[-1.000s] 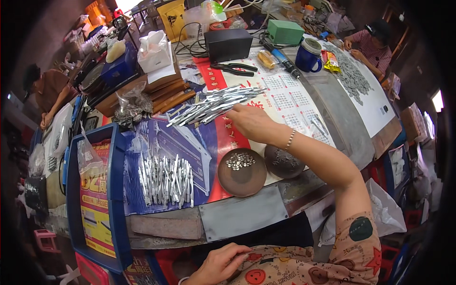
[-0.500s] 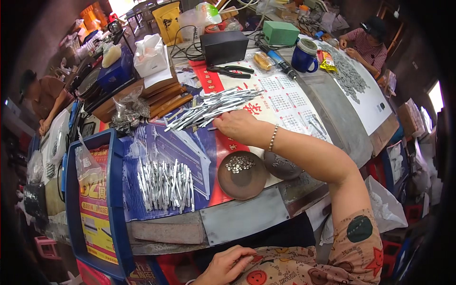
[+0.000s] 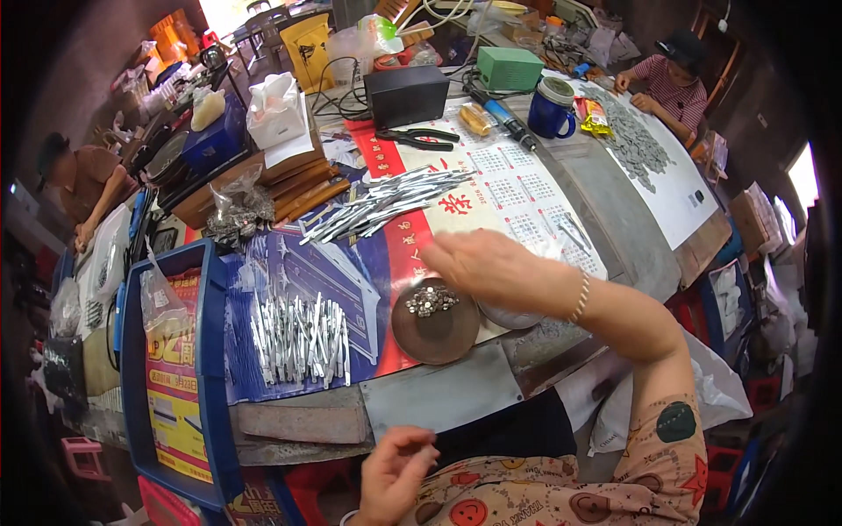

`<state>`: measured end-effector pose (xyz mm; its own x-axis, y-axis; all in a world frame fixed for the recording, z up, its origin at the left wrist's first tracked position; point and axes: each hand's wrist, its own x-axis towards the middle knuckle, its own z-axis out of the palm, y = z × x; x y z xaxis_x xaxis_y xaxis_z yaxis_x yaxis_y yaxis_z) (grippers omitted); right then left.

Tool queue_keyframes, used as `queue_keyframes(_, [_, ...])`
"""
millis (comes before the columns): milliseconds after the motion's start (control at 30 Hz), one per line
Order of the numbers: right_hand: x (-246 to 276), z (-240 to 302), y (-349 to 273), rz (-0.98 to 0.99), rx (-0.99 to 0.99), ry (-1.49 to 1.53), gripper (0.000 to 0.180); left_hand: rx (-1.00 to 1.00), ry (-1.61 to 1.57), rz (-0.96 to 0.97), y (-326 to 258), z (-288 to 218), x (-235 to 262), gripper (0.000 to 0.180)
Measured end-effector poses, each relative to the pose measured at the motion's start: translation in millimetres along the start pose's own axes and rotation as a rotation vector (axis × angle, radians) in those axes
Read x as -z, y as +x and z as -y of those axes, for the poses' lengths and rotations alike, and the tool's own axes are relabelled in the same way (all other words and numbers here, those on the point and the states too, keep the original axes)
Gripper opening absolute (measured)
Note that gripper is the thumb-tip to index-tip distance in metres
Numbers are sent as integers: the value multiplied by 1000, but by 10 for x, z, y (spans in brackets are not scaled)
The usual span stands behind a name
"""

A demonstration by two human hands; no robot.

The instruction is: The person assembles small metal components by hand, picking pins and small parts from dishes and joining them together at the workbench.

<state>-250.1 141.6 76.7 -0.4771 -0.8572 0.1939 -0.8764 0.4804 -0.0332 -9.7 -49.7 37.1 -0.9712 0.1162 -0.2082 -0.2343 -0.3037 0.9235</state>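
Observation:
My right hand (image 3: 495, 270) is over the far right edge of a round brown dish (image 3: 436, 337). Motion blurs it, and the fingertips point left with their undersides hidden. In the dish lies a heap of small shiny metal pieces (image 3: 431, 300). Near the table edge, above my lap, my left hand (image 3: 396, 472) is loosely curled, thumb apart from the fingers, with nothing visible in it. Beyond the dish a loose pile of thin silvery strips (image 3: 390, 202) lies across a printed sheet. A second, more even bunch of strips (image 3: 301, 342) is on the blue sheet to the left.
A blue plastic tray (image 3: 215, 351) stands at the left. Black-handled pliers (image 3: 418, 138), a black box (image 3: 406, 95), a blue mug (image 3: 551, 114) and a blue cylindrical tool (image 3: 507, 118) lie farther back. Two other people sit at the far left and far right, the latter near grey pieces (image 3: 638, 145).
My right hand has come back from the strip pile toward the dish, to the right and nearer. My left hand has lifted and turned slightly. The view has shifted a little.

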Motion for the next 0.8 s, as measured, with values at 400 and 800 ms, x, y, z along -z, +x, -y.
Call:
queue_keyframes(400, [121, 1131, -752, -95, 494, 4, 17, 447, -672, 368, 235, 191, -6, 44])
queue_keyframes(800, [-44, 151, -1176, -189, -488, 406, 21, 321, -532, 231, 143, 258, -6, 28])
